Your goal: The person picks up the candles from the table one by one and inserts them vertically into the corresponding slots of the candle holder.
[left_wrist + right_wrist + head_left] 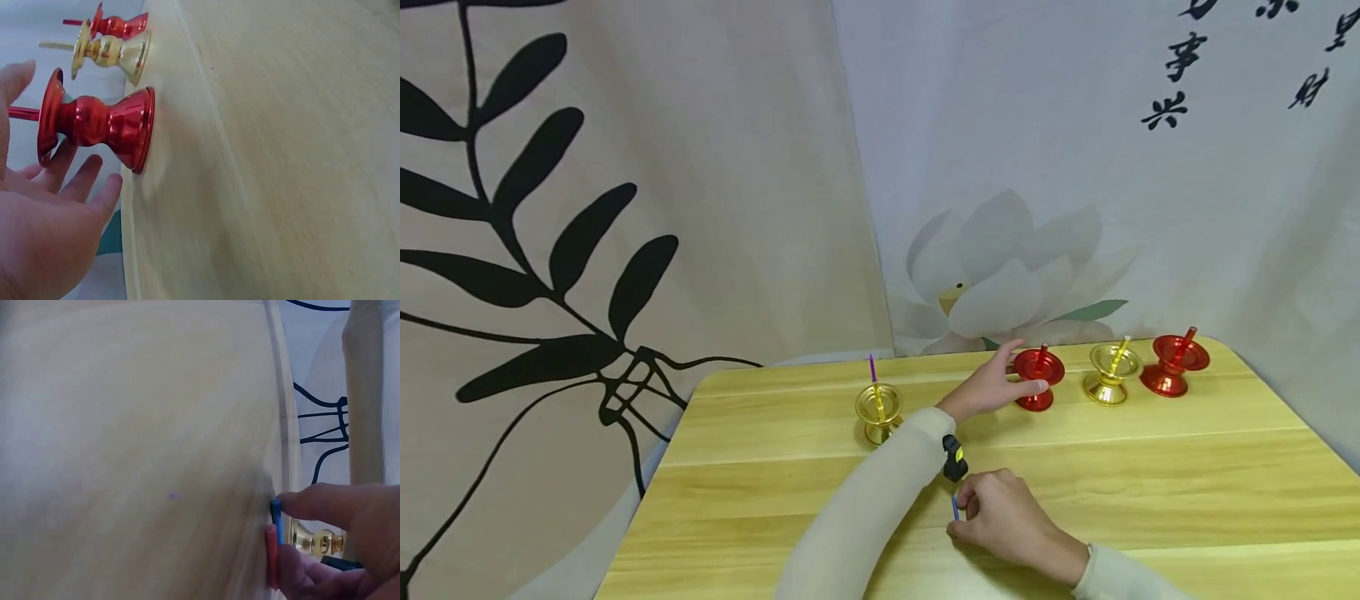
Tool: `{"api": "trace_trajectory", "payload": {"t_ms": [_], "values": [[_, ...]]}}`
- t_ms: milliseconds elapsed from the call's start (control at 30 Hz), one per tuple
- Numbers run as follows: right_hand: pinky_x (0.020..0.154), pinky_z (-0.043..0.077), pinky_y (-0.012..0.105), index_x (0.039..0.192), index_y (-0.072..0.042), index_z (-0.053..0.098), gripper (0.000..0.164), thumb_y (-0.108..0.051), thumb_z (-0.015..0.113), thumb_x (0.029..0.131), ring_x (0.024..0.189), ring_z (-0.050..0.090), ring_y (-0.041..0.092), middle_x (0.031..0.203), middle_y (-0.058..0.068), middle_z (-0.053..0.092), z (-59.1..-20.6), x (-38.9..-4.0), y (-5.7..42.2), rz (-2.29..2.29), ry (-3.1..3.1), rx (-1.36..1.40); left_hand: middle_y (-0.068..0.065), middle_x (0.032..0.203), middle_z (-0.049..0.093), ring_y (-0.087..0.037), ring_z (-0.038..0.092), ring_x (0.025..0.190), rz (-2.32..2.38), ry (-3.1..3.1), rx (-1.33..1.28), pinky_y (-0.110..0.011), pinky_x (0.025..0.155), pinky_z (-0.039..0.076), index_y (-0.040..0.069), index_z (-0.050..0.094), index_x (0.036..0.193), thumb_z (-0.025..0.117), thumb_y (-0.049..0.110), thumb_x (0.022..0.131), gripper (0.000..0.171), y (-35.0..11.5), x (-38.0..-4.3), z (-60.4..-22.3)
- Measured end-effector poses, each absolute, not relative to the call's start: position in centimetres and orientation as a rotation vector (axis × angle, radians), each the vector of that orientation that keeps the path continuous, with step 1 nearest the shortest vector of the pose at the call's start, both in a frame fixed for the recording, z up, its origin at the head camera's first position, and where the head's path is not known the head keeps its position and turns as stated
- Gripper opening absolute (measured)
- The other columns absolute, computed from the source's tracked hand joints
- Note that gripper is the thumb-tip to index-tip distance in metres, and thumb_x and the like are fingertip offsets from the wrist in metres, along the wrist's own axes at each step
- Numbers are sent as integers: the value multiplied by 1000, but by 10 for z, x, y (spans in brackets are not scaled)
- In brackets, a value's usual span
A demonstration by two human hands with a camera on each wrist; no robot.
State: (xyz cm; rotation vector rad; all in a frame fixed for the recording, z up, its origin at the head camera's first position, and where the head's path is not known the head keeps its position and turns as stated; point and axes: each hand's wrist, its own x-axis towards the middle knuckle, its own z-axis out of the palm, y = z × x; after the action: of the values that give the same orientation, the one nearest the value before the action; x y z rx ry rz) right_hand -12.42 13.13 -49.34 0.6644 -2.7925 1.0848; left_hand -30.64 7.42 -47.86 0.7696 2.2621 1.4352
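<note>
My left hand [988, 387] reaches across to the nearest red candle holder [1034, 402], thumb on its near side. In the left wrist view its fingers [81, 181] spread loosely behind the holder's dish. A red stick [24, 113] stands in that holder, which rests upright on its base. Lower down, my right hand [1003, 517] pinches a thin blue stick [956, 507] upright between thumb and fingertips, close to the table. In the right wrist view a red stick [271, 556] shows right alongside the blue stick [276, 519], by the fingertips.
To the right stand a gold holder [1105, 389] and another red holder [1164, 382], each with a stick. Left of the crossing sleeve [865, 508], a gold holder [880, 406] bears a purple-and-yellow stick. All are on the wooden table [745, 467], before a printed curtain [760, 167].
</note>
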Motion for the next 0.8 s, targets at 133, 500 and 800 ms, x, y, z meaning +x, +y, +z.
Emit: {"api": "trace_trajectory", "payload": {"t_ms": [133,500,800], "values": [[62,53,26,79,-16,74,25,-15,98,74,67,59,-4,72,-15,67,-491,-124,132,1102,-2815,683,-11,164,53,-23,58,143,1428,2265,787,-34,111,51,18,28,175,76,42,105,88,77,-308,-479],[63,55,27,76,-17,75,21,-8,94,74,66,61,-6,68,-19,68,-487,-122,133,1058,-2794,761,-8,162,55,-18,55,146,1377,2291,845,-29,110,50,14,32,174,72,38,109,79,74,-308,-479],[61,54,25,74,-18,75,22,-3,90,73,66,59,-6,67,-20,66,-487,-123,133,1034,-2799,797,-4,161,56,-15,54,145,1344,2309,850,-27,112,48,17,34,172,71,39,109,77,65,-305,-481]]}}
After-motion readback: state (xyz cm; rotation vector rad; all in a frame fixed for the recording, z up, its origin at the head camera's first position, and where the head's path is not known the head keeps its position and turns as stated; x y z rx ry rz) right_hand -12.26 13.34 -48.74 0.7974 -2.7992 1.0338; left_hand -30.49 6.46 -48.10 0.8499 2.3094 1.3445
